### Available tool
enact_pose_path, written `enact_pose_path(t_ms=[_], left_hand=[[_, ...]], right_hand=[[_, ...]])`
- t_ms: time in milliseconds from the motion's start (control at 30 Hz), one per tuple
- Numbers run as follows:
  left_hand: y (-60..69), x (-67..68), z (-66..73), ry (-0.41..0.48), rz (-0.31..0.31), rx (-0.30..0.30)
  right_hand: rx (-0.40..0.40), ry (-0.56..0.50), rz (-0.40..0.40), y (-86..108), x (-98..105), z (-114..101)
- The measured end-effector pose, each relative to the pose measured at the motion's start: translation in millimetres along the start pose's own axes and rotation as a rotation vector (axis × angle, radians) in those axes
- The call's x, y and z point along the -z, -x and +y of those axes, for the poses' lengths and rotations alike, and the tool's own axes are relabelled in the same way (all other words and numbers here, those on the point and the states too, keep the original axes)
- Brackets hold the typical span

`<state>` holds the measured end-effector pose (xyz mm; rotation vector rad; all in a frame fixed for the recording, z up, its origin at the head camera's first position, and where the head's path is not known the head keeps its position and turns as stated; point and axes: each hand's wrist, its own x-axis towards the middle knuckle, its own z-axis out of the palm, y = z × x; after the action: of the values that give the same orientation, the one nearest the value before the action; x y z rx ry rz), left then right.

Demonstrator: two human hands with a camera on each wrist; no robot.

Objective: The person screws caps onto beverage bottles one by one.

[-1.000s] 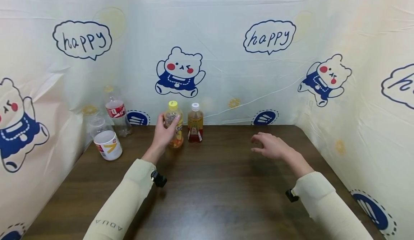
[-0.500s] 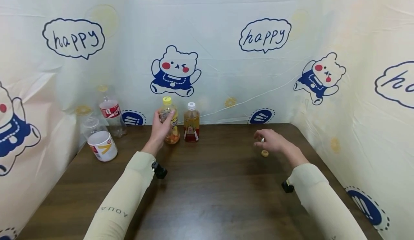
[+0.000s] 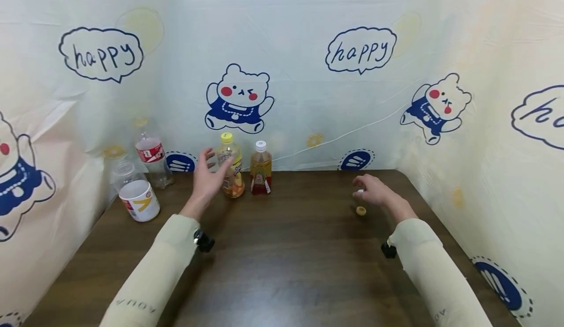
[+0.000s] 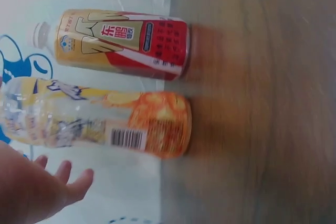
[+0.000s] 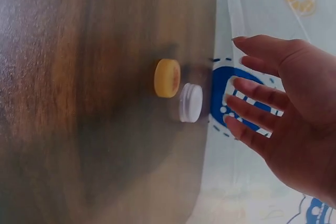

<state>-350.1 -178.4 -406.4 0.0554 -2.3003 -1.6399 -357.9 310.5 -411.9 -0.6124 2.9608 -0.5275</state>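
My left hand (image 3: 207, 180), fingers spread, is just left of an upright yellow-capped drink bottle (image 3: 235, 186) with orange contents. Its thumb overlaps the bottle in the head view; in the left wrist view the visible fingers stand apart from it. Beside that bottle is a white-capped bottle (image 3: 261, 170) with a yellow-and-red label. Over the right part of the table hovers my right hand (image 3: 374, 190), fingers loosely bent and holding nothing. Below it lie a yellow bottle cap (image 5: 167, 78) and a white bottle cap (image 5: 192, 103), close together on the tabletop.
At the table's left back stand a clear bottle with a red label (image 3: 151, 154) and a clear jar with a white label (image 3: 140, 199). A printed curtain (image 3: 299, 97) hangs behind the brown table (image 3: 282, 258) and along its sides.
My left hand has let go of the yellow-capped bottle and drawn back leftward. The yellow and white caps now lie under my right hand; one second ago neither showed there.
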Motion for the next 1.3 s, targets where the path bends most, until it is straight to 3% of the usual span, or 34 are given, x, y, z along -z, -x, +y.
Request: enact_pose_path(t_ms=[133, 233, 367, 500, 600, 800, 933, 1200, 1300], left_hand=[[22.8, 33.4, -2.0, -0.168, 0.101, -0.138], [37.1, 54.2, 0.9, -0.292, 0.144, -0.214], [49.5, 68.8, 8.9, -0.417, 0.184, -0.316], [56.5, 77.6, 14.8, -0.481, 0.253, -0.417], [58.6, 88.7, 15.1, -0.511, 0.327, -0.446], [56.9, 121.5, 4.3, -0.535, 0.447, -0.364], [53.4, 139.6, -6.3, -0.496, 0.484, -0.272], [50.4, 152.1, -28.0, -0.345, 0.416, 0.023], [46.4, 153.9, -34.3, -0.292, 0.39, 0.096]], right_hand=[[-0.003, -0.006, -0.009, -11.7, -12.9, -0.9], [-0.025, -0.004, -0.01, -19.4, -18.8, -0.3], [-0.095, 0.021, -0.02, -20.3, -20.1, 7.0], [-0.206, 0.071, -0.071, -12.9, -18.4, 17.7], [-0.261, 0.103, -0.109, -7.1, -17.4, 23.2], [-0.218, 0.11, -0.114, -3.1, -15.9, 25.7], [-0.178, 0.112, -0.102, -4.3, -14.1, 25.3], [-0.172, 0.113, -0.087, -3.3, -18.8, 29.6], [-0.162, 0.111, -0.073, -3.8, -21.5, 31.7]])
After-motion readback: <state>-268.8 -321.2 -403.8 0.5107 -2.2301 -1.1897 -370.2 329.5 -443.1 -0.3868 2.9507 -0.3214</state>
